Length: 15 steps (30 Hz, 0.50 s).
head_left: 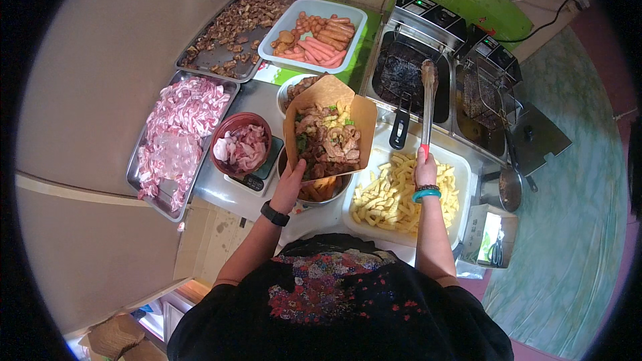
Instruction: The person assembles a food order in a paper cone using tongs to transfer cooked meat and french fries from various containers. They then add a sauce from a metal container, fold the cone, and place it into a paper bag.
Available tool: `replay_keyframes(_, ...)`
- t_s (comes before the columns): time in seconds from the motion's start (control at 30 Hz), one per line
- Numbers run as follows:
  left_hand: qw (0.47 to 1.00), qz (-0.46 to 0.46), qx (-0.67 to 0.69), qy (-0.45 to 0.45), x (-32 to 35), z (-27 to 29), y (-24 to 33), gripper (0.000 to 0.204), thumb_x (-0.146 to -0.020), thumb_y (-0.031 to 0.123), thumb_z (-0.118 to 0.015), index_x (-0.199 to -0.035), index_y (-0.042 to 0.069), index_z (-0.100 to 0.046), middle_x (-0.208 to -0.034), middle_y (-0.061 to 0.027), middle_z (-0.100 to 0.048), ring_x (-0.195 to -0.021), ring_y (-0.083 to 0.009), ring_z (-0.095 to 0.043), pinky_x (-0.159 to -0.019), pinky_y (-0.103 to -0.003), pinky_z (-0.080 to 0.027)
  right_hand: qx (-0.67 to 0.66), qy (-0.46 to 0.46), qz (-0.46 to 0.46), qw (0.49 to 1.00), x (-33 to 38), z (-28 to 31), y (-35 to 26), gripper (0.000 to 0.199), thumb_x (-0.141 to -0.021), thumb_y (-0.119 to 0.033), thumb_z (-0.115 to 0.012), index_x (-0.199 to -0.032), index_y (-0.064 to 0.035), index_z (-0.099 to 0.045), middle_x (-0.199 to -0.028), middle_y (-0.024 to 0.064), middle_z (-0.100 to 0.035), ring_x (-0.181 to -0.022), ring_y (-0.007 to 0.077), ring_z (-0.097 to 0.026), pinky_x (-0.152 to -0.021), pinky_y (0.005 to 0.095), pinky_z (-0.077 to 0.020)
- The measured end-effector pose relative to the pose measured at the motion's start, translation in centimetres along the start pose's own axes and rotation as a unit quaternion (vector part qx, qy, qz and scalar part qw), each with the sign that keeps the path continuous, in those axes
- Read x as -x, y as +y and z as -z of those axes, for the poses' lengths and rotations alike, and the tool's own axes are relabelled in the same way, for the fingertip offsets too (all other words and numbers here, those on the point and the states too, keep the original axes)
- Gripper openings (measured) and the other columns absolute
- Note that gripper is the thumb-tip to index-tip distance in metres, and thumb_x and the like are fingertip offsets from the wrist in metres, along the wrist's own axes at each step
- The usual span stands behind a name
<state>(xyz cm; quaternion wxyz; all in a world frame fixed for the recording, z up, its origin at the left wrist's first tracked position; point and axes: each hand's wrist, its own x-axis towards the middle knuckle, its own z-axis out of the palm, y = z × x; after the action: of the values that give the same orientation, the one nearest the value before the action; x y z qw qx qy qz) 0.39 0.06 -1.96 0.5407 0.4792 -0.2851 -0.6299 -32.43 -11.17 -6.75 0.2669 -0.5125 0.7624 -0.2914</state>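
My left hand (287,190) is closed on the near left side of an open cardboard takeaway box (364,120). Inside the box are cooked meat slices (342,144), yellow pieces that look like fries and bits of green. My right hand (426,170) grips the red handle of a pair of metal tongs (429,103), whose tips reach up over the left fryer well. Below that hand, a white tray (466,184) holds pale cut fries (391,194). Partly hidden under the box stands a round pot (343,194) with brown and orange food.
On the left are a metal tray of raw meat strips (187,110) and a reddish bowl (219,128) on a scale (269,177). Behind stand a tray of browned pieces (227,27) and a white tub (361,27) of sausages. A double fryer (445,124) occupies the back right.
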Motion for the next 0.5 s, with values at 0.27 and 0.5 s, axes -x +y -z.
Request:
replay_keyframes(0.27,1.0,0.006,-0.002,0.015,0.3,-0.7,0.7,0.05,-0.09,0.035,-0.041,-0.129,0.006,-0.028,-0.125,-0.0066,-0.038,-0.11,-0.0205,-0.044,-0.087,-0.037,-0.045,-0.024,0.005,-0.002,1.0,-0.6,-0.5,1.1,0.053,-0.087,-0.047,-0.038,-0.089,0.0045,-0.052,-0.081,0.027,-0.057,-0.08,0.0415,-0.055,-0.07,0.0434,-0.0432)
replay_keyframes(0.5,1.0,0.007,0.02,0.017,0.1,-0.5,0.4,0.051,-0.089,0.032,-0.045,-0.129,0.006,-0.028,-0.124,-0.0068,-0.039,-0.11,-0.0201,-0.043,-0.086,-0.037,-0.046,-0.022,0.054,0.074,0.996,-1.6,-1.5,3.2,0.042,-0.088,-0.043,-0.041,-0.081,-0.0018,-0.047,-0.048,0.0043,-0.044,-0.034,0.0146,-0.043,-0.032,0.0279,-0.0338)
